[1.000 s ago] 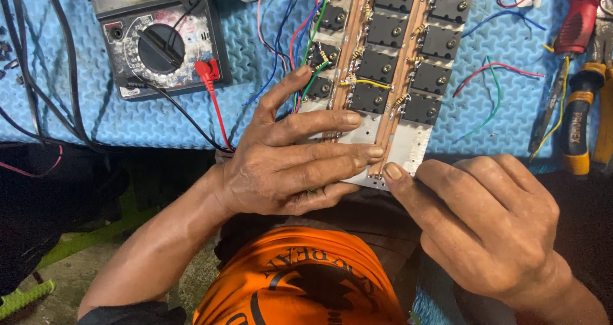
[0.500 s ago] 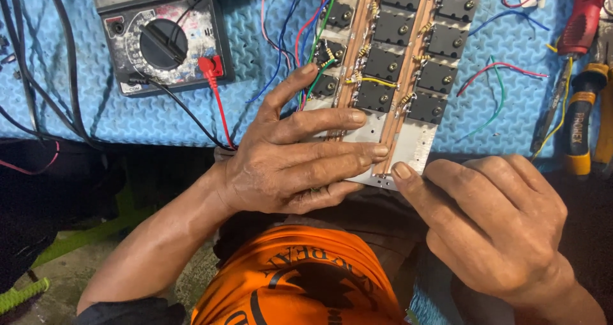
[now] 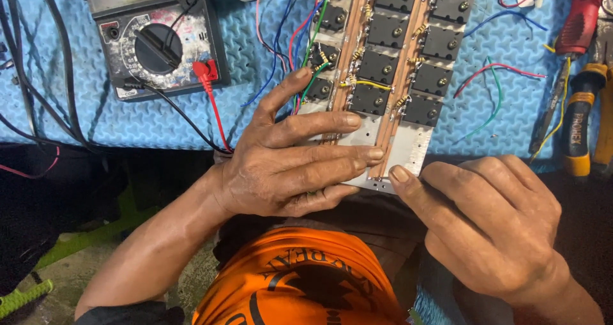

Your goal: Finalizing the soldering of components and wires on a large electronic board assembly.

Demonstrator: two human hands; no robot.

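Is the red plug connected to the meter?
Yes, the red plug sits in the lower right corner of the meter, beside the dial.

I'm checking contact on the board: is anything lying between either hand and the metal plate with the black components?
Nothing visible does. The left hand lies flat on the near end of the metal plate, fingers spread over it. The right hand presses a fingertip on the plate's near edge.

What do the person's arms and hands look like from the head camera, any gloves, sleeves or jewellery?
Both hands are bare: no gloves, rings or watch visible on the left hand or the right hand. The left forearm is uncovered up to a dark sleeve edge near the bottom of the picture. The right wrist is also uncovered where it leaves the picture. Nails are short. An orange printed shirt shows below.
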